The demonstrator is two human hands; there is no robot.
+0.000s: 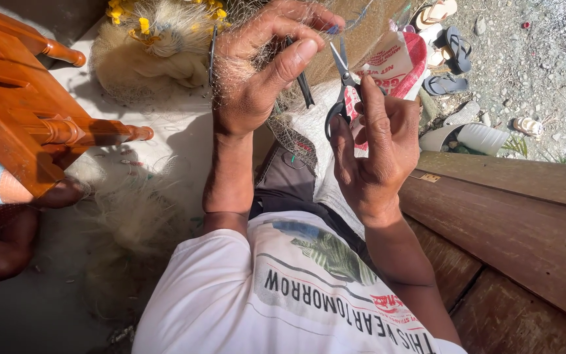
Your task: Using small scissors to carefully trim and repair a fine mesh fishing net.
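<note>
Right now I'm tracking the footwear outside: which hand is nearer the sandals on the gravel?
Right. The right hand, holding scissors, is just left of the sandals; the left hand is farther left, gripping net.

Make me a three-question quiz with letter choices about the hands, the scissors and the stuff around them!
1. Where is the wooden chair?
A. left of the hands
B. on the gravel
C. on the lap

2. What colour are the scissors' handles?
A. black
B. green
C. pink

3. What is the left hand doing?
A. lying flat
B. pinching net
C. waving

Answers: 1 A, the wooden chair stands at the left. 2 A, the scissors in the right hand have black loops. 3 B, the left hand grips the fishing net.
</note>
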